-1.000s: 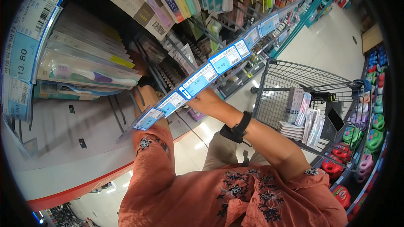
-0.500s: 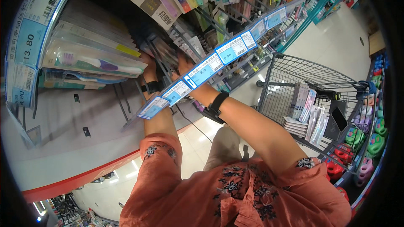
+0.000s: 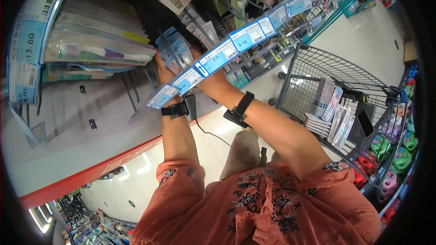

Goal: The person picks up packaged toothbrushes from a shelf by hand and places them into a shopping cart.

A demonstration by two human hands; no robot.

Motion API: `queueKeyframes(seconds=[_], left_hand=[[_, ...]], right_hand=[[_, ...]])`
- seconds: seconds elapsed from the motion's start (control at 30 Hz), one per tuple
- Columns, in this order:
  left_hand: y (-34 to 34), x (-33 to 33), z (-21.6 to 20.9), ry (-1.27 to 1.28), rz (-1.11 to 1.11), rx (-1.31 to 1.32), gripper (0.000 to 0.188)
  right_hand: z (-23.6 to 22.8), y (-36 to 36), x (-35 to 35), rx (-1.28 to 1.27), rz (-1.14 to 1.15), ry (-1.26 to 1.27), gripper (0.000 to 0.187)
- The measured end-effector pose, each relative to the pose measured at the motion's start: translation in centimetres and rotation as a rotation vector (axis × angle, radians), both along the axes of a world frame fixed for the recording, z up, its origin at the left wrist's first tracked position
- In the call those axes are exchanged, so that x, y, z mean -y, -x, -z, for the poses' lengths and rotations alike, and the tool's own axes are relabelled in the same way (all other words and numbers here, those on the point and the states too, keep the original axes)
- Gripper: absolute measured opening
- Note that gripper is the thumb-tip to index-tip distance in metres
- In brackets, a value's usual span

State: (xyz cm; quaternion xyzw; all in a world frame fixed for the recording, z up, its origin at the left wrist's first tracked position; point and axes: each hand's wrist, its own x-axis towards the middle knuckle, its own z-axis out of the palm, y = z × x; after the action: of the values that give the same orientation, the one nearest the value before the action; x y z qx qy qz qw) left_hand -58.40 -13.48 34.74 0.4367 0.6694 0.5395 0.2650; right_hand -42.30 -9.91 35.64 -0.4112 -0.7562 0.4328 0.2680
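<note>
Small clear packs with blue backing sit among the dark metal hooks of the display, between the fingers of the two hands. The left hand is against their near left side, its fingers pointing up along them; whether these are clamped on the packs I cannot tell. The right hand reaches in from the other side, its fingertips just beside the packs' right edge. A price strip crosses in front and hides much of that hand, so whether its fingers are together or apart cannot be told.

Just right of the right fingers hang pale packs. To the left of the left fingers, near them, stands a row of clear toothbrush packs, one showing a white and purple brush. Above the fingers hang more packs in several colours. Below them, each wrist wears a black strap, and a dark cable hangs between the forearms. Well apart, to the right of the fingers, a grey wire cart holds stacked white packs, clear packs and a black box. Beyond it stand red, green and pink bottles.
</note>
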Motion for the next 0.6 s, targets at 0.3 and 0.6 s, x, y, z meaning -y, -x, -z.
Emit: queueKeyframes(seconds=[0.3, 0.6], left_hand=[[-5.2, 4.2, -3.3, -0.147, -0.168, 0.701, 0.076], [-8.2, 6.0, -3.3, -0.254, -0.158, 0.665, 0.065]], right_hand=[[-2.0, -3.8, 5.0, 0.113, -0.107, -0.058, 0.059], [-3.4, -7.2, 6.4, 0.092, -0.11, -0.11, 0.077]])
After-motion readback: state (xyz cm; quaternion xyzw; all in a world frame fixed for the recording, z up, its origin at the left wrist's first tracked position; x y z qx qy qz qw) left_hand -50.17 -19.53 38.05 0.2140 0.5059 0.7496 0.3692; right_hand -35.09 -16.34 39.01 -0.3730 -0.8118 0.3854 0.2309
